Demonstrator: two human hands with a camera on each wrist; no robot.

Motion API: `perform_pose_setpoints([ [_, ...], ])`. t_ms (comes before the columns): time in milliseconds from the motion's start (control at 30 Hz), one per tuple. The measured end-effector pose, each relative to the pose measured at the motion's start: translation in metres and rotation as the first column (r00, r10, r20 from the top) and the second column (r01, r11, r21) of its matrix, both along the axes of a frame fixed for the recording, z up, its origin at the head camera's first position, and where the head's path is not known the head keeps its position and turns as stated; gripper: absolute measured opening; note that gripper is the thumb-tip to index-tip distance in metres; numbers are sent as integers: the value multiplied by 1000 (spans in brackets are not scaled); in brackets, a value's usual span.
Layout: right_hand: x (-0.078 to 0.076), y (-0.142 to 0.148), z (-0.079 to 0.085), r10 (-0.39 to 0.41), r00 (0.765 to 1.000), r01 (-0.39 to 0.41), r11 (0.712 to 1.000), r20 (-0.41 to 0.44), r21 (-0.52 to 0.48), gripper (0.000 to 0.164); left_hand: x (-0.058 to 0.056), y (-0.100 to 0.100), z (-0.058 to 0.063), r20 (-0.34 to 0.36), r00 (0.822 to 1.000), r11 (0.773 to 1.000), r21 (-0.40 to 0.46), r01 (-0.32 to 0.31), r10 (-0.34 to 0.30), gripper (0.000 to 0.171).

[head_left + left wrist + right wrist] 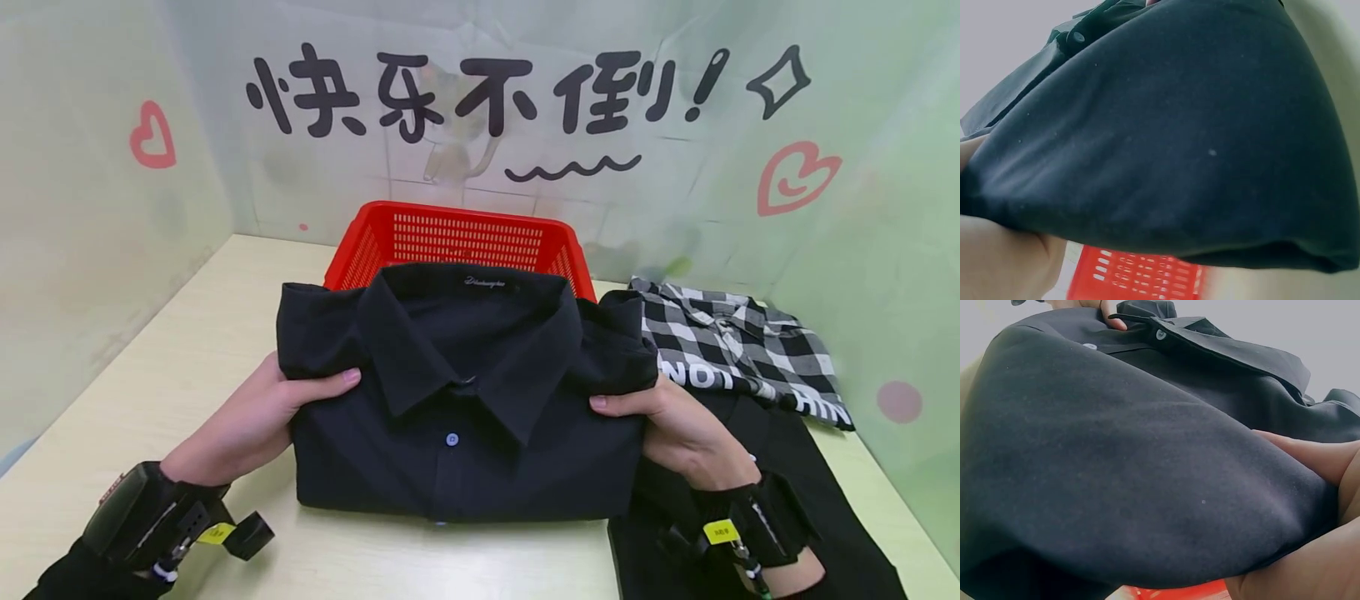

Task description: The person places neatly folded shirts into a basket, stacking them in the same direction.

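A folded black shirt (pixel 525 467), its collar up and light buttons down the front, is held between both hands in the head view. My left hand (pixel 258 417) grips its left side, thumb lying across the front and fingers behind the cloth. On the opposite side my right hand (pixel 675 425) pinches the edge the same way, its fingers hidden. The shirt overlaps the front of a red plastic basket (pixel 468 237). In the left wrist view the cloth (pixel 1179 137) bulges out from the hand. The right wrist view shows the right thumb (pixel 1304 453) on the cloth.
Behind the shirt the basket stands near the back wall of the pale wooden table (pixel 172 333). At the right lie a black-and-white checked shirt (pixel 720 333) with white letters and a black garment (pixel 810 492) under my right forearm. Printed cloth walls (pixel 862 275) enclose the table.
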State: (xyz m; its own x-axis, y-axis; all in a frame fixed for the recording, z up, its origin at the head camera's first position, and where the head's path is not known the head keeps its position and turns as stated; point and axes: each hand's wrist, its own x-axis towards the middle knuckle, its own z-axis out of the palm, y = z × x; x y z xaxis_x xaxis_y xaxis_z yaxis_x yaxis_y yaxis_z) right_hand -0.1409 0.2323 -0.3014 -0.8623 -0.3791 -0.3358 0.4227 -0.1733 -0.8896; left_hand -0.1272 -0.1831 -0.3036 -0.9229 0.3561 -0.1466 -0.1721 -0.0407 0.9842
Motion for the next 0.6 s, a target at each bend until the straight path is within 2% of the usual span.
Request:
perform_pose_setpoints([
  [400, -13, 0, 19, -27, 999, 26, 1000, -30, -8, 49, -17, 3, 18, -27, 1000, 1000, 24, 5, -5, 51],
  [600, -17, 6, 31, -45, 998, 44, 998, -48, -41, 41, -24, 7, 29, -40, 999, 997, 78, 19, -16, 49],
])
